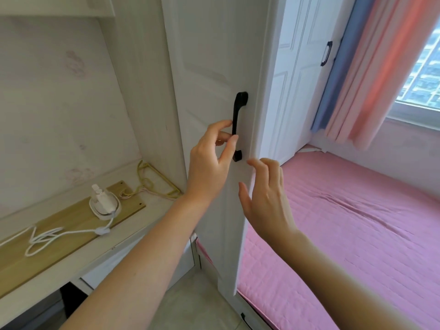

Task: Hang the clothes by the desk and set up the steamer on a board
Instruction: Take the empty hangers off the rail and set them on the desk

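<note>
A white steamer (104, 204) stands on a light wooden board (59, 225) that lies on the white desk (133, 236) at the left. Its white cord (57, 236) trails in loops over the board. Yellow hangers (154, 179) lie at the desk's back corner. My left hand (212, 163) is at the black handle (238, 120) of a white wardrobe door (214, 67), fingers curled loosely around its lower part without a firm grip. My right hand (264, 198) hovers open by the door's edge, just below the handle. No clothes are in sight.
A bed with a pink quilted cover (345, 234) fills the right side. Another white wardrobe door (307, 67) with a black handle stands behind. Pink and blue curtains (371, 75) hang beside a window (423, 75). Tiled floor shows below.
</note>
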A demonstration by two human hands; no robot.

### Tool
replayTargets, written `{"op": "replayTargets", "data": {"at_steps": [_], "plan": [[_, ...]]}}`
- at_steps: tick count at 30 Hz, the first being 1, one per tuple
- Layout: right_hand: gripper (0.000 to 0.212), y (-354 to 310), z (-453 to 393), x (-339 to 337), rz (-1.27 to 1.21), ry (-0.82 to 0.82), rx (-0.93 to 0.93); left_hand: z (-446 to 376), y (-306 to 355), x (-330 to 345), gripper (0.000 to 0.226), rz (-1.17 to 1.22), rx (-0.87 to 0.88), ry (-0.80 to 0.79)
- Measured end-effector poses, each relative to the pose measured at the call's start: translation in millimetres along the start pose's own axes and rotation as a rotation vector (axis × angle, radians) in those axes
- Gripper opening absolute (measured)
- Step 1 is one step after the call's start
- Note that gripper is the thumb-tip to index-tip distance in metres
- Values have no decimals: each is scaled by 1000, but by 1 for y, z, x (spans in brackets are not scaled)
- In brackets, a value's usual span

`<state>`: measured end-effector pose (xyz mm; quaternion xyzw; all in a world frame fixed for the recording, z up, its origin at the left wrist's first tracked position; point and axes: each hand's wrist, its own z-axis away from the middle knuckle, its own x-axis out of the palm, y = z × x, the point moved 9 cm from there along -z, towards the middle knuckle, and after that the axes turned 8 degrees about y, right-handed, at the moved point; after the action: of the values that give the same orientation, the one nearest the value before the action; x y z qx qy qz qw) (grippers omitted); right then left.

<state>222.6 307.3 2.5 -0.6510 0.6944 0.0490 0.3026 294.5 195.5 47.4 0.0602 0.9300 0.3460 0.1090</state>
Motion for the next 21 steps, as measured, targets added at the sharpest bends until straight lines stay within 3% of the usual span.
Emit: {"op": "replayTargets", "data": {"at_steps": [6, 9, 14, 21], "plan": [[68, 10, -32, 2, -258, 42, 217, -13, 4, 8, 25, -12, 20, 3], [59, 17, -35, 10, -357, -32, 328, -15, 6, 15, 25, -40, 80, 16], [47, 24, -32, 15, -362, -87, 343, -13, 12, 19, 31, -181, 245, 124], [47, 32, -34, 17, -399, -152, 328, -13, 11, 45, 51, -115, 209, 11]]}}
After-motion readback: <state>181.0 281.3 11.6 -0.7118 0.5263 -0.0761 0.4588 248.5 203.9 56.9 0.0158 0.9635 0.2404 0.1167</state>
